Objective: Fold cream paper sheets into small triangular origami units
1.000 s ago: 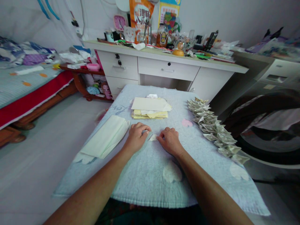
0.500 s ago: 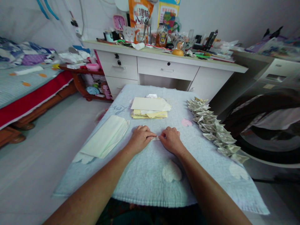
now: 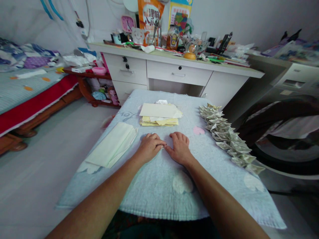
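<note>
A: Where is your small paper?
B: Your small folded paper (image 3: 162, 148) lies on the cloth (image 3: 154, 196), in front of you, at the place where your two hands meet. Only a little pale edge is visible, because your fingers cover the rest.
A: How do you hold your left hand (image 3: 150, 146)?
B: It rests low with its back upward, and your fingers point inward to the paper. The fingertips are at the paper, but whether you pinch it or only press it, I cannot tell.
A: And your right hand (image 3: 179, 146)?
B: It lies palm down, your fingers bent a little and pointing forward. Your thumb is spread away from them and reaches to your left fingertips, just beside the paper. The hand is partly spread and is not closed around anything.
A: What is around you?
B: Beyond your hands is a paper stack (image 3: 159, 111); at your left, folded pale sheets (image 3: 109, 146); at your right, a row of folded paper pieces (image 3: 226, 136). Farther away stands a white desk (image 3: 179, 71).
</note>
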Demonstrator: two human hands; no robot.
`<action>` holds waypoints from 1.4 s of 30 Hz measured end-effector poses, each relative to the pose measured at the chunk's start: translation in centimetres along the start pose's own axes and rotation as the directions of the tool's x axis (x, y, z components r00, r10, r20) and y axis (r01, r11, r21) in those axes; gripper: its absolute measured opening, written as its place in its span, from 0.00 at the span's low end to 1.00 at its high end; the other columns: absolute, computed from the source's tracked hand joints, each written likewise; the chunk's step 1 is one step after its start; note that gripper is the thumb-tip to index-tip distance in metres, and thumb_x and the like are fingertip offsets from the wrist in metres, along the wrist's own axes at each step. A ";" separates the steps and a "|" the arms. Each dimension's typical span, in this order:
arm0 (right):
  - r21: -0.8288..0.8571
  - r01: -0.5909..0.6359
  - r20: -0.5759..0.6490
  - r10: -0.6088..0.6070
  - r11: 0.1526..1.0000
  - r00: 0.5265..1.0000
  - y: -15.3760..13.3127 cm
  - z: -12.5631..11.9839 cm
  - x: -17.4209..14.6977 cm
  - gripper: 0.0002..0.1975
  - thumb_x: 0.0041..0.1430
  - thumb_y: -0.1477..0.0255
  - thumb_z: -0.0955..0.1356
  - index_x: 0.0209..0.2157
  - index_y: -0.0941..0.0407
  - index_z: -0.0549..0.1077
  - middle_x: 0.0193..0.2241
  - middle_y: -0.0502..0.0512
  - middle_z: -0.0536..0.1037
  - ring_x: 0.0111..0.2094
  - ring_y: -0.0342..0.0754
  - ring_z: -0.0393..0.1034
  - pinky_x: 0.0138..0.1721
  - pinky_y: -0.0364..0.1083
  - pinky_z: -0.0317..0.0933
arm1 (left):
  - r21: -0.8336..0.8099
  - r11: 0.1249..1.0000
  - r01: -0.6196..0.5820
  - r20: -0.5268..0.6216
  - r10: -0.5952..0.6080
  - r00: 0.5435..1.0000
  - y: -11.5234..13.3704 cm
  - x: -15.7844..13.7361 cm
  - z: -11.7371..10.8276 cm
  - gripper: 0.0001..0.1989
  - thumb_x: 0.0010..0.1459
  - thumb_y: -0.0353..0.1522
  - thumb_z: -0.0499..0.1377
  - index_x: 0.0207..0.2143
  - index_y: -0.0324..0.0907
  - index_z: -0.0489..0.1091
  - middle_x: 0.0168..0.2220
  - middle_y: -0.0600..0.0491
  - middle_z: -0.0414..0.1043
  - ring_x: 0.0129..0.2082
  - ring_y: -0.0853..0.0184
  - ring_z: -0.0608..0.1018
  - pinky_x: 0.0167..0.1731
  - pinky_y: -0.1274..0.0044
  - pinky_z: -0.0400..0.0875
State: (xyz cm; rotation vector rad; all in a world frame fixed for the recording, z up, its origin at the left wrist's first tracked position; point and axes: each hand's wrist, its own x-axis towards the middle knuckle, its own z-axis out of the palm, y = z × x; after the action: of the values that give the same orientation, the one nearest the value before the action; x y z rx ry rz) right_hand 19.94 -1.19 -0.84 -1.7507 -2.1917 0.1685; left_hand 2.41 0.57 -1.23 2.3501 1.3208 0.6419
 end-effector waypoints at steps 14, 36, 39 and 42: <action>-0.073 -0.058 0.021 0.060 0.996 0.998 -0.9 0.2 0.1 0.34 0.56 0.53 0.64 0.60 0.55 0.58 0.55 0.64 0.63 0.53 0.60 0.55 0.54 0.58 0.46 | 0.001 1.000 0.012 0.041 -0.012 0.999 -0.1 0.0 -0.2 0.13 0.59 0.29 0.55 0.42 0.50 0.77 0.38 0.52 0.71 0.41 0.63 0.68 0.45 0.71 0.63; 0.005 -0.044 0.205 0.042 0.999 0.978 0.8 -0.8 0.3 0.35 0.60 0.66 0.63 0.66 0.48 0.45 0.59 0.58 0.59 0.58 0.54 0.52 0.58 0.53 0.44 | 0.023 1.000 0.002 0.050 -0.003 0.999 -0.5 -0.1 -0.1 0.16 0.59 0.28 0.54 0.44 0.52 0.76 0.37 0.52 0.70 0.41 0.64 0.68 0.45 0.71 0.62; -0.009 -0.045 0.190 0.046 0.999 0.981 0.6 -0.6 0.3 0.35 0.59 0.66 0.63 0.66 0.46 0.46 0.59 0.58 0.60 0.58 0.55 0.53 0.58 0.54 0.45 | 0.019 1.000 -0.002 0.044 0.001 0.999 -0.3 -0.1 -0.1 0.14 0.60 0.30 0.54 0.43 0.52 0.77 0.37 0.52 0.70 0.41 0.64 0.68 0.45 0.71 0.62; -0.032 -0.037 0.175 0.042 0.999 0.984 0.6 -0.5 0.3 0.35 0.59 0.66 0.63 0.66 0.45 0.46 0.58 0.58 0.60 0.57 0.55 0.54 0.56 0.55 0.46 | 0.015 1.000 0.005 0.030 -0.006 1.000 0.0 -0.1 -0.1 0.11 0.58 0.36 0.58 0.41 0.51 0.77 0.37 0.52 0.70 0.41 0.62 0.69 0.45 0.70 0.62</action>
State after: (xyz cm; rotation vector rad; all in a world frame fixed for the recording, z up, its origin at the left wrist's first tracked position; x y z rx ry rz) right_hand 20.56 -0.85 -0.48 -1.8601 -2.2917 0.3144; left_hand 2.32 0.54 -1.19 2.3578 1.3229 0.5946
